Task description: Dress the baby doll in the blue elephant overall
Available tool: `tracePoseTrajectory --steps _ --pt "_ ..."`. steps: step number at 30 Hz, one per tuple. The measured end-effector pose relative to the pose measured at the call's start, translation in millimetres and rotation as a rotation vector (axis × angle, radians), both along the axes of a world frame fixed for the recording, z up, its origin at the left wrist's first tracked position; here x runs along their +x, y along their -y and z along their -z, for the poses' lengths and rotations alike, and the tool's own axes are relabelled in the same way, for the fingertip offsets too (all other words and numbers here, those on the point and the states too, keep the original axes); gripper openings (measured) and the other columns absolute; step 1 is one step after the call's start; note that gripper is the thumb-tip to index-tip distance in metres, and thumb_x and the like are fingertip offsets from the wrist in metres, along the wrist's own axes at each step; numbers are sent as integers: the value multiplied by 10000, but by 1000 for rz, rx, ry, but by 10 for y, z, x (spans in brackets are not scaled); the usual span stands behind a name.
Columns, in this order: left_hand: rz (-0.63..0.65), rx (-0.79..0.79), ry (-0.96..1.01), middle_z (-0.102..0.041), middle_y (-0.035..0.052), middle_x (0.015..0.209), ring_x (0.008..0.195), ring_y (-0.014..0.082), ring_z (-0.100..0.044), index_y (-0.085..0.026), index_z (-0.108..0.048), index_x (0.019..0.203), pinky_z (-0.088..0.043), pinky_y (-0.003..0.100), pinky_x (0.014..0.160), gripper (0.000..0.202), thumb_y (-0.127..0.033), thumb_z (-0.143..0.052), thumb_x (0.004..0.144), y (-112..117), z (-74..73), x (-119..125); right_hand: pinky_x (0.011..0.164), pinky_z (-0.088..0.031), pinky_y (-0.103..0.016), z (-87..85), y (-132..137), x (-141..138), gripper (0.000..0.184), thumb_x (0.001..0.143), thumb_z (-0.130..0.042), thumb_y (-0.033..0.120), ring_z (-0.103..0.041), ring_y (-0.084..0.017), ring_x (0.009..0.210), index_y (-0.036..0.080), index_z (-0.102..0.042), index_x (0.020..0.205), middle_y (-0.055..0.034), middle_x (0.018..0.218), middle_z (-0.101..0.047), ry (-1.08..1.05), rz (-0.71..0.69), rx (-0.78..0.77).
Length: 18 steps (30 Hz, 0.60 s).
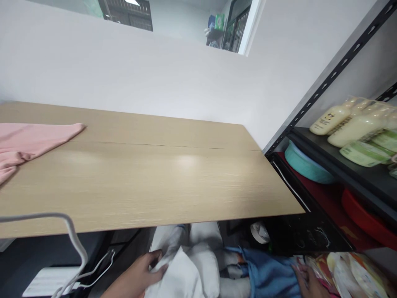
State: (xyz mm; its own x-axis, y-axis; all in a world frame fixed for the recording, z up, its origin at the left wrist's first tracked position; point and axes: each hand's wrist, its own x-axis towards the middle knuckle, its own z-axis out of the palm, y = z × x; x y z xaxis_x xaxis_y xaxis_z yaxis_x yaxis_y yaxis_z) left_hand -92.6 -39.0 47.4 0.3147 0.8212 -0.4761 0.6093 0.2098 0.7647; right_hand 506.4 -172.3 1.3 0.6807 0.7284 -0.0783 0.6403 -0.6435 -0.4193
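Observation:
My left hand (147,271) is at the bottom of the view, thumb and fingers closed on the edge of a white cloth (181,275) that lies over my lap. Lower right, my right hand (310,281) has its fingers curled at the edge of a blue denim-like cloth (273,275), which it appears to grip. Its lower part is cut off by the frame. Beyond both hands, a pink cloth (34,138) lies crumpled at the left end of the light wooden table (173,182).
A grey cable (70,225) loops over the table's front left edge to a white power strip (51,281). On the right, a black shelf (350,161) holds several cream bottles (335,118), with a teal basin (307,163) and red basin (366,215) below. Plastic packages (350,269) lie beside my right hand.

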Motion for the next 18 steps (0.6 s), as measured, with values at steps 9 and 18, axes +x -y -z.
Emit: tracePoseTrajectory --steps 9,18 --pt "-12 -17 -25 -856 100 1186 1172 360 -750 -182 -839 1134 -582 378 1008 537 -634 -697 881 2 -5 -22 754 -554 -622 -683 -355 312 615 945 -385 784 -753 -515 772 255 -628 1144 -230 944 -798 226 294 -4" --pt "-9 -19 -42 -815 146 1366 1286 390 -744 -157 -828 1273 -577 415 1100 648 -670 -656 915 -13 -104 -9 724 -596 -410 -614 -1288 -807 752 990 -429 877 -816 -360 869 193 -708 1129 -198 1026 -841 221 -209 435"
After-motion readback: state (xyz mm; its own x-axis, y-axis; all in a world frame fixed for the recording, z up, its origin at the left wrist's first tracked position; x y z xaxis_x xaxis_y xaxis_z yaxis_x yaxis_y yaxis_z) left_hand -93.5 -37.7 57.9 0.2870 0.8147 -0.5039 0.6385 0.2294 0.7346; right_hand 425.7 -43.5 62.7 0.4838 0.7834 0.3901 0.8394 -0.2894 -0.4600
